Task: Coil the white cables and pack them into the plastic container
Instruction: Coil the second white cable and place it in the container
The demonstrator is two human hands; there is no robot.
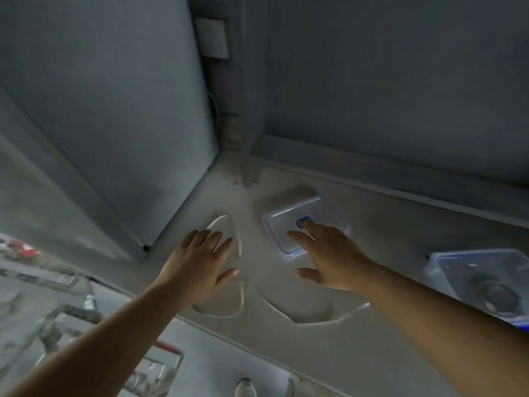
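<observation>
Cable [242, 299]: one white cable lay loose on the pale counter [400, 230], in the near middle. The blur did not let me tell if a second one was mixed with it. It made one loop on the far left and a wavy line running right, under the right forearm. Two hands were in view, both open with straight fingers and holding nothing. The left hand [200, 262] was spread over the far loop; I could not tell if it touched it. The right hand [335, 259] reached over one clear lid [279, 224], its index fingertip at the blue spot there. One clear container [481, 276] stood at the right edge, well apart from the cable.
</observation>
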